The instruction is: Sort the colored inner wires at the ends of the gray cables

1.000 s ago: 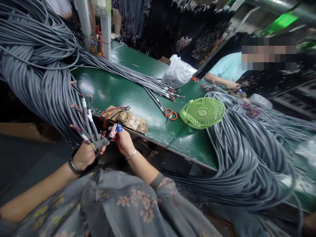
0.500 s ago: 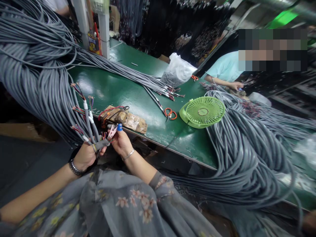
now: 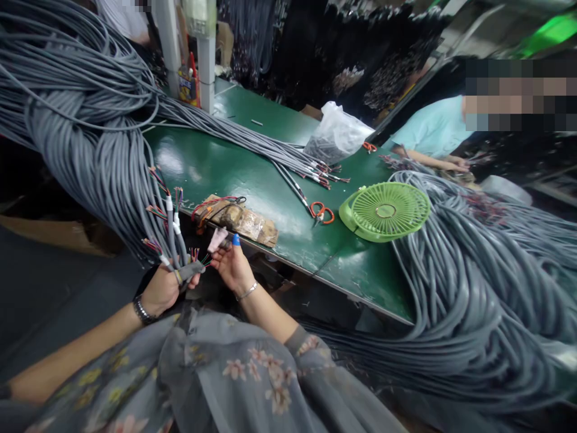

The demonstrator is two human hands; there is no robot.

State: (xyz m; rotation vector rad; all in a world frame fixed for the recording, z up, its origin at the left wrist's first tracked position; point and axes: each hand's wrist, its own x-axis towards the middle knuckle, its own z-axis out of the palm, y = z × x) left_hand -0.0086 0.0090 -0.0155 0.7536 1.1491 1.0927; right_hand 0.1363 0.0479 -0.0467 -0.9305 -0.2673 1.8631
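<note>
By near edge of green worktop [image 3: 306, 246], left hand [image 3: 162, 288] grips grey plastic cable [image 3: 192, 269], tip toward half-curled right hand [image 3: 237, 269], hold I can't tell

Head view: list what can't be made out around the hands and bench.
All in the head view:
Left hand: fingers partly hidden by the gray cables it grips.
Thin wires near it: too fine to count.
Pink item by the right hand: too blurred to identify.
Plastic bag: contents obscured by cloudy plastic.
Large cable bundle: cut off by the left edge.
</note>
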